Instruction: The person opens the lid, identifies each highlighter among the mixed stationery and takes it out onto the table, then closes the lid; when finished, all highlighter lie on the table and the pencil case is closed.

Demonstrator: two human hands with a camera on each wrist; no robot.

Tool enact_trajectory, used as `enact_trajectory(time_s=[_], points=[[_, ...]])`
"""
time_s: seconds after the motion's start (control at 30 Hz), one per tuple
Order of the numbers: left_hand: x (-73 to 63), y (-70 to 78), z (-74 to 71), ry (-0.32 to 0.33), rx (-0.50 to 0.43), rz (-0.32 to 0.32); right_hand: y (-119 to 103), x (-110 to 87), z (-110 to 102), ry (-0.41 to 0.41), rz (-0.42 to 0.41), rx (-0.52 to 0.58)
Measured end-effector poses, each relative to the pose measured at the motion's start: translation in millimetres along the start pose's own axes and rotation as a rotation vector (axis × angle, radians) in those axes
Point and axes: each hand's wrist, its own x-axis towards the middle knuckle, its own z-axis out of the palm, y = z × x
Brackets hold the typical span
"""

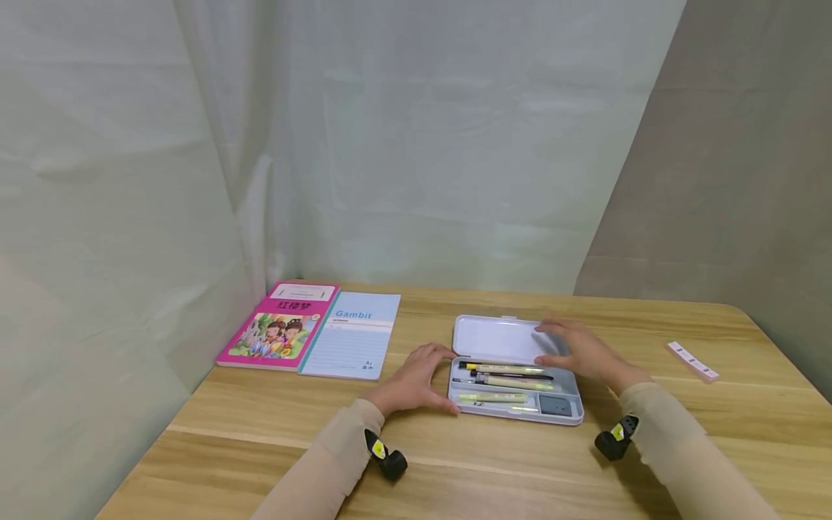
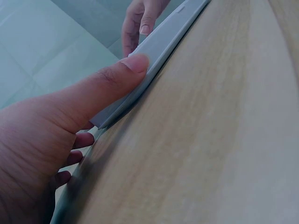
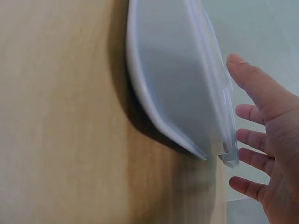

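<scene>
A white pencil case (image 1: 515, 415) lies on the table with its lid (image 1: 497, 339) folded back. Inside are several pens and pencils (image 1: 513, 377) in the long compartment. The front row holds a pale yellow-green pen (image 1: 492, 398) and a dark grey block (image 1: 555, 406). My left hand (image 1: 412, 383) grips the case's left end, thumb at the front corner and fingers toward the back. In the left wrist view the thumb (image 2: 135, 63) presses the case's side. My right hand (image 1: 585, 349), slightly blurred, hovers at the lid's right end, fingers spread; in the right wrist view it holds nothing.
At the left back lie a pink picture-cover book (image 1: 260, 339) and a light blue notebook (image 1: 354, 336), side by side. A small pink-and-white strip (image 1: 693, 361) lies to the right. Pale curtains (image 1: 455, 144) hang behind the wooden table (image 1: 487, 477).
</scene>
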Motion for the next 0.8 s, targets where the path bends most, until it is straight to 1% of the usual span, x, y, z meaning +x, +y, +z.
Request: enact_trajectory(time_s=[0.23, 0.4, 0.63, 0.8], points=[[0.7, 0.8, 1.2, 0.004, 0.004, 0.01, 1.2, -2.1, 2.1, -0.043, 0.039, 0.019], [0.9, 1.8, 1.1, 0.004, 0.002, 0.013, 1.9, -2.4, 3.0, -0.059, 0.059, 0.024], [0.4, 2.0, 0.5, -0.003, -0.003, -0.002, 4.2, -1.4, 4.9, -0.06, 0.072, 0.02], [-0.4, 1.3, -0.2, -0.004, 0.0, -0.019, 3.9, 0.6, 4.5, -0.047, 0.081, 0.033]])
